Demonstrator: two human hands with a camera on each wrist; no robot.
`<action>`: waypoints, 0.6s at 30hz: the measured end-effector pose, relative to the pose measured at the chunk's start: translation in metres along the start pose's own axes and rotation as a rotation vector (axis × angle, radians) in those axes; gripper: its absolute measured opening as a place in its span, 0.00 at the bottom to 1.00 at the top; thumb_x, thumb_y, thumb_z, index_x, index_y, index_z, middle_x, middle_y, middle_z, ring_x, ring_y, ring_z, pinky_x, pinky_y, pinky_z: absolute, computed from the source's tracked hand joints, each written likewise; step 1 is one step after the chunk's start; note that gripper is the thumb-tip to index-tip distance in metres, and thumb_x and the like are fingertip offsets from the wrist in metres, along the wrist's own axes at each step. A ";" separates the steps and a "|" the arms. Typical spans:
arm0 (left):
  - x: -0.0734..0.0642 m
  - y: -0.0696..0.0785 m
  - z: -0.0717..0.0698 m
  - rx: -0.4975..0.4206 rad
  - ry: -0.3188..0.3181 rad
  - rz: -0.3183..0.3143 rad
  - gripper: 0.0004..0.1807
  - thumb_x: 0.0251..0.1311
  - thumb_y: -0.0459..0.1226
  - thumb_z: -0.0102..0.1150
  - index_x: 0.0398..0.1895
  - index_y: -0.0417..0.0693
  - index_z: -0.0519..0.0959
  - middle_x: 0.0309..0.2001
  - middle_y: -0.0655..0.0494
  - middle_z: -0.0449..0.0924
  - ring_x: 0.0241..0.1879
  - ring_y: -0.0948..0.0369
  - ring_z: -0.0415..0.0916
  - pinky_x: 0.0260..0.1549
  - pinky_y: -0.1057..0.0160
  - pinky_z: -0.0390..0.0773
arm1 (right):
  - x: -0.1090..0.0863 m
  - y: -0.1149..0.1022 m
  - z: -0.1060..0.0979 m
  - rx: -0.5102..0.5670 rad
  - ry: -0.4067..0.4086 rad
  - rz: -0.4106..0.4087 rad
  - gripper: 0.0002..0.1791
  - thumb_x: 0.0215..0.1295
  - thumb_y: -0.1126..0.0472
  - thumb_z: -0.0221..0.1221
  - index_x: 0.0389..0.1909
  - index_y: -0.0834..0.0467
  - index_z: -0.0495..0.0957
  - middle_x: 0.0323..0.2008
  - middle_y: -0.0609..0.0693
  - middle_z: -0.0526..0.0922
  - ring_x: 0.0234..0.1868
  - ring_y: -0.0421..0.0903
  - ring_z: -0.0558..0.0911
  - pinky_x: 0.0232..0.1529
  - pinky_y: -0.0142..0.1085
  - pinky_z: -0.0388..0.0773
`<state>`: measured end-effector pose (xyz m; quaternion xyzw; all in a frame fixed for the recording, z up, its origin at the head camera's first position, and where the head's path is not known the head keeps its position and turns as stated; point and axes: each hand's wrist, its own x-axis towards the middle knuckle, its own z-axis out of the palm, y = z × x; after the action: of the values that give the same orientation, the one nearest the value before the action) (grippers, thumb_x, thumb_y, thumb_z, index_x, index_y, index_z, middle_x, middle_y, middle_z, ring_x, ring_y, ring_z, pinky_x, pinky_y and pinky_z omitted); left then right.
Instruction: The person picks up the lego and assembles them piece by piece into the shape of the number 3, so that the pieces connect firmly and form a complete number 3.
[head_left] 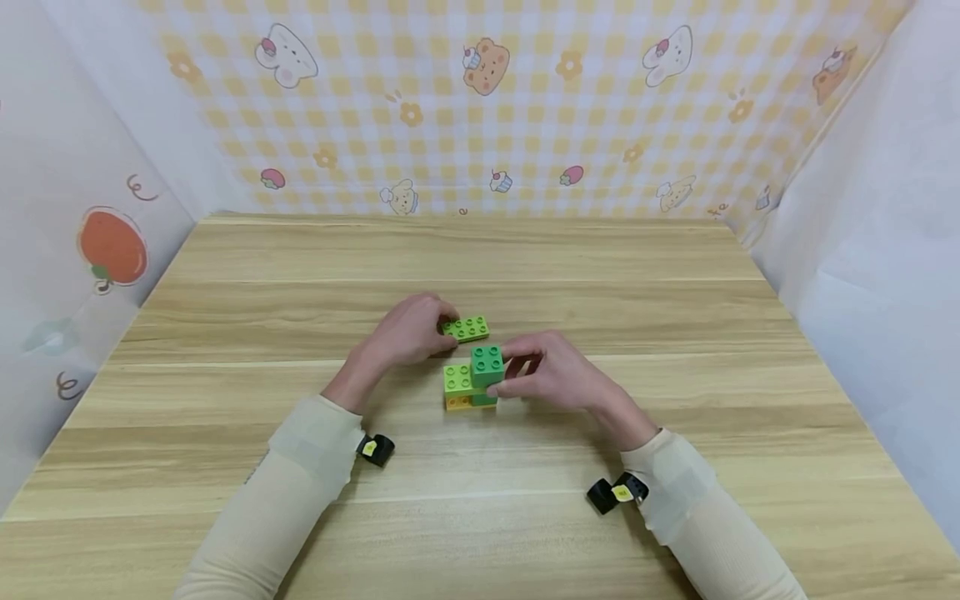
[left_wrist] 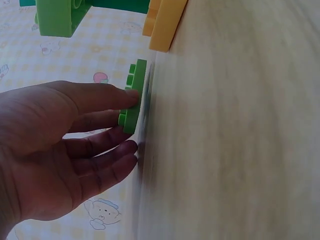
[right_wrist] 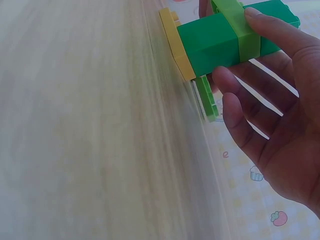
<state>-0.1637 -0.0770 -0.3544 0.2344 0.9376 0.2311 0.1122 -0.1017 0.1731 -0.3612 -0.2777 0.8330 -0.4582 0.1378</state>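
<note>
My left hand (head_left: 407,331) pinches the left end of a flat light green toy brick (head_left: 471,330) low over the table. Up close in the left wrist view, the thumb lies on the studded side of this flat brick (left_wrist: 134,107). Just nearer to me stands a small brick stack, which my right hand (head_left: 553,371) grips from the right. Its yellow-orange base (right_wrist: 179,47) carries a dark green block (right_wrist: 207,42), then a light green brick (head_left: 456,381) jutting out leftward, and a second dark green block (head_left: 487,369) on top. The right thumb presses against the light green layer.
The wood-grain table (head_left: 480,517) runs back to a yellow checked backdrop (head_left: 525,117) with cartoon prints. White sheets hang at both sides. A black wrist camera (head_left: 377,450) sits on the left sleeve, another wrist camera (head_left: 602,496) on the right.
</note>
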 end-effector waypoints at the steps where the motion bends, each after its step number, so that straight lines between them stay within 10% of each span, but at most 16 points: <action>1: 0.000 0.000 -0.001 -0.008 0.002 -0.003 0.22 0.64 0.38 0.70 0.60 0.40 0.85 0.54 0.45 0.86 0.52 0.52 0.81 0.57 0.51 0.79 | 0.000 0.000 0.000 -0.001 0.001 0.001 0.12 0.60 0.57 0.76 0.45 0.49 0.91 0.37 0.46 0.91 0.36 0.43 0.86 0.34 0.33 0.81; 18: -0.004 -0.001 -0.008 -0.060 0.009 0.006 0.23 0.64 0.35 0.68 0.62 0.40 0.83 0.53 0.46 0.88 0.44 0.55 0.80 0.46 0.56 0.80 | 0.000 0.000 0.001 0.012 0.000 0.007 0.11 0.60 0.56 0.76 0.43 0.49 0.91 0.36 0.44 0.91 0.36 0.44 0.86 0.32 0.34 0.80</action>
<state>-0.1634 -0.0829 -0.3480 0.2327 0.9300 0.2605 0.1144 -0.1016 0.1726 -0.3615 -0.2740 0.8311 -0.4628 0.1412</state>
